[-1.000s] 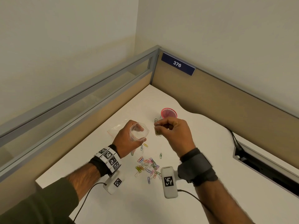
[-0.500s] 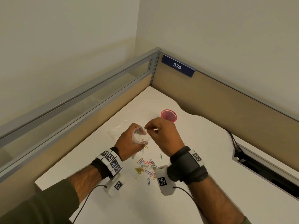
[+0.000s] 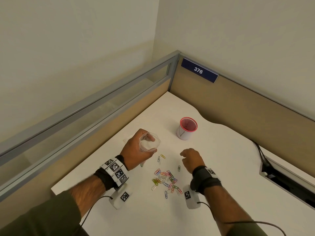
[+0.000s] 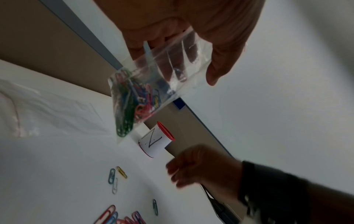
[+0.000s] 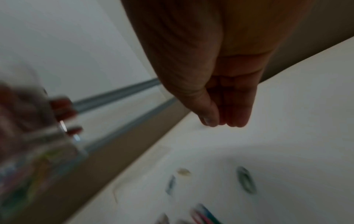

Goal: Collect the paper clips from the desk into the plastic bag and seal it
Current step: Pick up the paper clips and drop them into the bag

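My left hand (image 3: 136, 149) holds a small clear plastic bag (image 3: 149, 141) above the desk, mouth held wide. The left wrist view shows the bag (image 4: 162, 72) with several coloured paper clips (image 4: 134, 104) bunched in its lower end. My right hand (image 3: 190, 159) hovers over the desk to the right of the bag, fingers loosely curled and holding nothing (image 5: 226, 115). A heap of coloured paper clips (image 3: 166, 179) lies on the white desk (image 3: 230, 167) between my wrists. Three loose clips (image 3: 161, 157) lie just below the bag, and one green clip (image 3: 179, 168) lies beside my right wrist.
A white cup with a red rim (image 3: 186, 128) stands behind the hands. Another flat clear bag (image 3: 129, 137) lies on the desk behind my left hand. Partition walls (image 3: 238, 106) close the desk at the back and left. A cable slot (image 3: 288, 181) runs along the right.
My right hand brought pinched clips to the bag's mouth, let them go, and has drawn back to the right and down, now empty. The left hand kept the bag in place.
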Demonstrator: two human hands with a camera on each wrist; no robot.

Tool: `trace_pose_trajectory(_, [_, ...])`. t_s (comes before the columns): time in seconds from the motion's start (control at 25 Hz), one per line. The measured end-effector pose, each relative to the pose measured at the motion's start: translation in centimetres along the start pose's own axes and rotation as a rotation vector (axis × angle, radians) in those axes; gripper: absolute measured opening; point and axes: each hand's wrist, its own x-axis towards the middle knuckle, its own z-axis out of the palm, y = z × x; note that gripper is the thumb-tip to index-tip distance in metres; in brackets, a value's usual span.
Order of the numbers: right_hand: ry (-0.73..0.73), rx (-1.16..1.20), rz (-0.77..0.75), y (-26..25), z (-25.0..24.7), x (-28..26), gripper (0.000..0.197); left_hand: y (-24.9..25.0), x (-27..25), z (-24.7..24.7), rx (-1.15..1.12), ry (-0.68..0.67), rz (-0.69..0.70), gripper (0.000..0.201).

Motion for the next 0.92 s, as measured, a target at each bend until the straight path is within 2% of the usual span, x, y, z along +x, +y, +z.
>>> trace_pose_trajectory(0.08, [-0.091, -0.09, 0.044, 1.2, 2.5, -0.1, 0.033, -0.1, 0.1, -0.8, -0.009, 0.018, -0.02, 0.044])
trace_pose_trajectory(0.2, [-0.105, -0.185, 0.0, 1.0, 4.5, -1.1, 0.032, -0.6, 0.4, -1.4, -0.022, 0.044, -0.026, 0.045])
trace_pose_trajectory(0.4, [-0.172, -0.092, -0.135, 0.9, 6.6, -4.8, 0.027, -0.7, 1.0, -0.6, -0.045, 0.043, -0.02, 0.04])
trace_pose_trajectory(0.48, [-0.141, 0.01, -0.064, 2.3, 6.3, -6.0, 0.03, -0.4, 1.0, -0.3, -0.034, 0.035, -0.014, 0.04])
trace_pose_trajectory(0.52, [-0.127, 0.036, -0.015, 3.1, 6.1, -6.6, 0.037, -0.4, 0.9, -0.2, -0.034, 0.028, -0.013, 0.041])
trace_pose_trajectory(0.64, [-0.157, -0.016, 0.075, 4.1, 6.3, -8.1, 0.052, -0.2, 0.8, 0.0, -0.038, 0.016, -0.002, 0.043])
trace_pose_trajectory(0.84, [-0.077, -0.004, 0.054, 0.0, 8.2, -6.9, 0.029, -0.3, 0.6, 0.0, -0.042, 0.016, -0.006, 0.042])
trace_pose_trajectory(0.92, [-0.066, 0.065, 0.05, -1.0, 8.0, -5.8, 0.028, -0.3, 0.6, 0.1, -0.046, 0.017, -0.003, 0.042])
